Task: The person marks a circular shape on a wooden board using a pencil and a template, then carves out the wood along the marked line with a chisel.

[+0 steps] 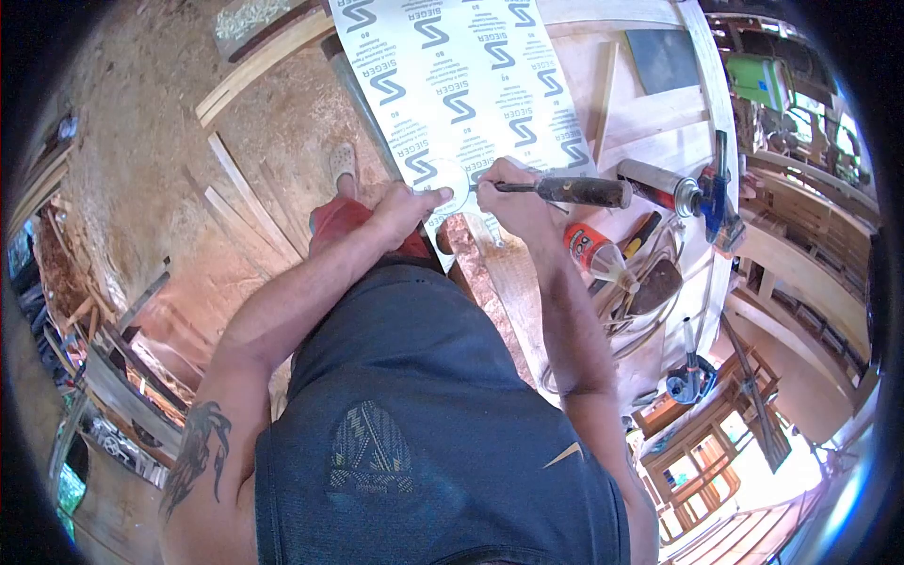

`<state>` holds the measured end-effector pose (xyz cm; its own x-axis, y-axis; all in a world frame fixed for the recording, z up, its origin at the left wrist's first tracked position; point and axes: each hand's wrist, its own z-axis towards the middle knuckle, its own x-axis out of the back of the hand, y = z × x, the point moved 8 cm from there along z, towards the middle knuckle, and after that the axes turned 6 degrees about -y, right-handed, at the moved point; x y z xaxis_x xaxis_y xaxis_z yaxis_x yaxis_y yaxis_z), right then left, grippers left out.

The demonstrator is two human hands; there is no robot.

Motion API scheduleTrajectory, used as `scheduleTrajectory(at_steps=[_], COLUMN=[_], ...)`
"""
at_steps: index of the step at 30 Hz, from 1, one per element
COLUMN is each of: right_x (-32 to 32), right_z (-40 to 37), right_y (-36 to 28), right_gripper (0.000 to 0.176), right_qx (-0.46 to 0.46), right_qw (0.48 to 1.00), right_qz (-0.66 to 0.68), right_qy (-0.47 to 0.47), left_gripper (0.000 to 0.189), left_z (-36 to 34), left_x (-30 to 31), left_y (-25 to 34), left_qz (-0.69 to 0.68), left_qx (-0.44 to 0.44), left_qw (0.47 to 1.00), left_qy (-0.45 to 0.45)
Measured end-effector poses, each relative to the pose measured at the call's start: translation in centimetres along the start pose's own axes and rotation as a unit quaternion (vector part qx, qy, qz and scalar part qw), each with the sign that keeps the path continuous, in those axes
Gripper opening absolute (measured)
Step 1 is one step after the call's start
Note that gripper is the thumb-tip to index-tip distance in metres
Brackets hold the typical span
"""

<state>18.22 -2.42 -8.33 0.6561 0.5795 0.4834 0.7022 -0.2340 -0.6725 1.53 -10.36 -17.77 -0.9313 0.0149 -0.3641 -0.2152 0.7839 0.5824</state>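
Note:
A long white sheet of abrasive paper [457,71], printed SIEGER, lies back side up along the bench, its near end in front of me. My left hand [400,209] is closed at that end, with the thumb on a pale round disc [450,184] on the sheet. My right hand [508,196] is closed around the thin shaft of a dark-handled tool [589,192], whose handle points right. The tool's tip is hidden by my fingers, so its exact kind cannot be told.
Right of my hands are a spray-type gas can [659,179], a blue clamp-like tool [720,202], a red bottle with a clear nozzle [593,250] and a coiled cord [650,301]. A dark flat sheet [664,61] lies farther back. Wood strips [240,188] rest on the dirt floor at left.

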Motion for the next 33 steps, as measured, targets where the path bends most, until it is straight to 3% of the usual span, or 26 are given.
scheduleTrajectory(at_steps=[5, 8, 11, 17, 20, 33], right_x=[-0.5, -0.1, -0.4, -0.7, -0.6, -0.8], right_z=[0.4, 0.0, -0.1, 0.0, -0.2, -0.3], right_y=[1.2, 0.1, 0.2, 0.7, 0.4, 0.6], right_gripper=[0.016, 0.013, 0.012, 0.011, 0.011, 0.012], right_qx=[0.044, 0.092, 0.114, 0.093, 0.084, 0.063], right_qw=[0.999, 0.992, 0.992, 0.994, 0.995, 0.997], right_qz=[0.004, -0.078, -0.039, -0.004, -0.005, -0.010], right_qy=[0.014, 0.040, 0.048, 0.052, 0.056, 0.052], left_gripper=[0.034, 0.033, 0.033, 0.028, 0.034, 0.035], left_z=[-0.2, -0.5, 0.3, -0.1, -0.1, -0.1], left_x=[-0.2, -0.3, 0.2, -0.3, -0.1, -0.3], left_y=[0.2, 0.5, -0.9, -0.1, -0.2, -0.2], left_qz=[-0.026, -0.034, -0.033, -0.063, -0.026, -0.068], left_qx=[-0.010, -0.010, -0.015, -0.039, 0.013, 0.012], left_qw=[1.000, 0.999, 0.999, 0.997, 1.000, 0.998], left_qy=[0.002, 0.007, 0.004, 0.024, 0.005, -0.001])
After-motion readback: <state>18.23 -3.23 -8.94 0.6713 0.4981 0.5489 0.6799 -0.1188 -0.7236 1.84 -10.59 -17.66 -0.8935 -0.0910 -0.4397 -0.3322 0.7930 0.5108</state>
